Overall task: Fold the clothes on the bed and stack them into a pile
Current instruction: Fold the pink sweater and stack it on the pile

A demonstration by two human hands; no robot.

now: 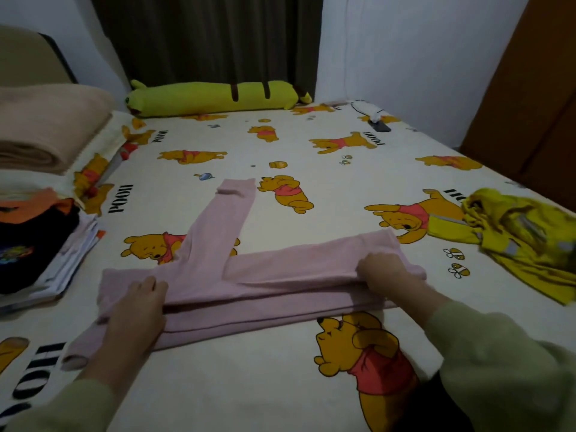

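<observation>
Pink long-sleeved top point(249, 285) flat across near middle of bed point(280, 385), one sleeve angled away; left hand point(137, 310) resting on its left end, fingers straight; right hand point(386, 269) gripping folded right edge; yellow garment point(523, 241) crumpled right, folded pile point(37, 241) left.

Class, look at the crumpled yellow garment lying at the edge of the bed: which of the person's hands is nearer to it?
The right hand. It grips the pink top at its right end, a short way left of the yellow garment. The left hand presses the top's far left end, much farther off.
</observation>
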